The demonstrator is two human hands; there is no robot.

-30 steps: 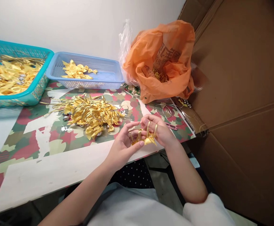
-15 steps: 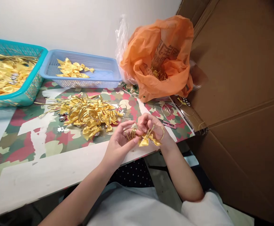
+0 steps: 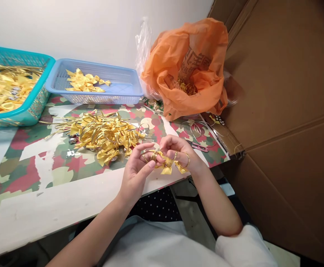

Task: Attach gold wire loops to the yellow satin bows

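Observation:
My left hand (image 3: 135,165) is partly curled, with thin gold cord (image 3: 154,155) looped about its fingers. The thumb and index finger stand apart. Close beside it my right hand (image 3: 180,150) is closed, fingers bent in, with gold loops around them as well. Yellow satin bows (image 3: 166,170) hang from the cord between and under both hands. The right fingertips meet the cord and bows there, though the exact grip is partly hidden. Left of my hands lies a tangled pile of gold-corded yellow bows (image 3: 106,135), with some silver bells (image 3: 72,140) at its edge.
A teal basket (image 3: 39,89) of yellow bows stands at the far left, beside a blue basket (image 3: 95,98) holding more. An orange plastic bag (image 3: 189,100) sits open at the back. Pink-handled snips (image 3: 199,147) lie right of my hands. A cardboard wall (image 3: 284,111) bounds the right side.
Both hands have shifted slightly left. The left thumb has drawn back from the bows, and the right fingers have lowered over the cord and bows.

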